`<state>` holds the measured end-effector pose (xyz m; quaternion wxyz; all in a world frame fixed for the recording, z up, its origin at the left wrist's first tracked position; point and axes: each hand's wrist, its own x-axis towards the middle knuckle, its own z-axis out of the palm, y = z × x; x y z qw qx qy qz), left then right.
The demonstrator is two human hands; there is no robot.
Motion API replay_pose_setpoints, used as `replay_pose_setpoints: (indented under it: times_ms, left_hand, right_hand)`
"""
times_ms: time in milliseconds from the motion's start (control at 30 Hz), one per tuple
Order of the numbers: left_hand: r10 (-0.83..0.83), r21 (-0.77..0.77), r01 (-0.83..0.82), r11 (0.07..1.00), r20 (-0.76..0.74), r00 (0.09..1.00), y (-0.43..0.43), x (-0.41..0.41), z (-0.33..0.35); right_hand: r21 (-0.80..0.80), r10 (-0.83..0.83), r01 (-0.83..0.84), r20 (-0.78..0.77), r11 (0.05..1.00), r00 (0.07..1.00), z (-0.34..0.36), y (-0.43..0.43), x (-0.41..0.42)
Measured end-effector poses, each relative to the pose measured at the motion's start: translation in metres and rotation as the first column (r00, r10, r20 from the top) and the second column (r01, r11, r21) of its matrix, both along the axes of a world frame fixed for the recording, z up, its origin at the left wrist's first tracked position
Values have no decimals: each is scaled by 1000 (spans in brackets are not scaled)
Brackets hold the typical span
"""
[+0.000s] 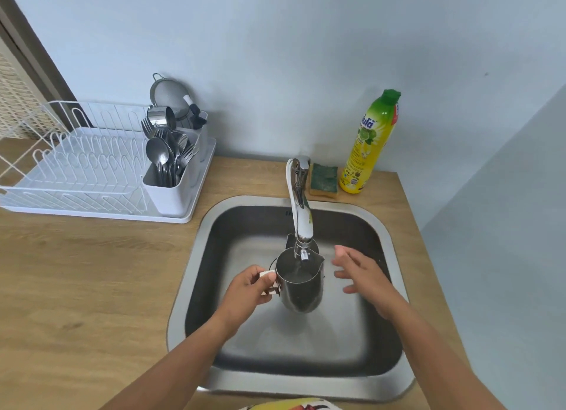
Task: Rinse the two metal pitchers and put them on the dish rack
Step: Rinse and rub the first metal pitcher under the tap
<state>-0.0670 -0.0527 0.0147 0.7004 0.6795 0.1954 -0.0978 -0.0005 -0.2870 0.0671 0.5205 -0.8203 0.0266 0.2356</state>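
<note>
Hard to see: a dark thing behind the pitcher (pixel 301 282), mostly hidden (cannot tell what it is).
Count: one pitcher in plain view, one sponge (pixel 324 177), one soap bottle (pixel 372 143).
Pitcher: up over the sink (pixel 196 256), right under the tap (pixel 301 213), water running in.
Left hand (pixel 249 288): fingers closed on the pitcher's handle.
Right hand (pixel 364 276): fingers spread wide, just beside the pitcher, not touching.
Dish rack (pixel 88 167): on the table (pixel 76 287), well apart.

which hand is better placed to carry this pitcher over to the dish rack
Left. The left hand already grips the pitcher by its handle, and the dish rack sits on that side. The right hand hovers open, across from the rack.
</note>
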Motion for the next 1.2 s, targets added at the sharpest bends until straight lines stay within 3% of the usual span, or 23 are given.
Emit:
replay_pose_setpoints:
  times_ms: [67, 200, 400, 767, 1000, 1200]
  left_hand:
    - [-3, -37, 2, 999, -23, 1000, -6, 0, -2]
    - [-28, -93, 28, 995, 3, 1000, -20, 0, -2]
    - [-62, -21, 64, 998, 80, 995, -15, 7, 3]
    - [-67, 250, 24, 968, 167, 984, 16, -9, 19]
    - [-22, 78, 21, 997, 6, 1000, 5, -25, 5]
    - [-29, 140, 17, 990, 81, 996, 3, -22, 17]
  right_hand:
    - [4, 49, -49, -29, 999, 998, -7, -5, -17]
    - [19, 51, -52, 59, 998, 997, -21, -4, -34]
    - [27, -4, 0, 145, 1000, 989, -28, 7, -42]
    - [189, 21, -43, 117, 981, 993, -33, 38, -49]
    - [58, 95, -99, 66, 993, 993, -31, 31, -58]
    - [71, 24, -32, 113, 997, 993, -32, 38, -58]
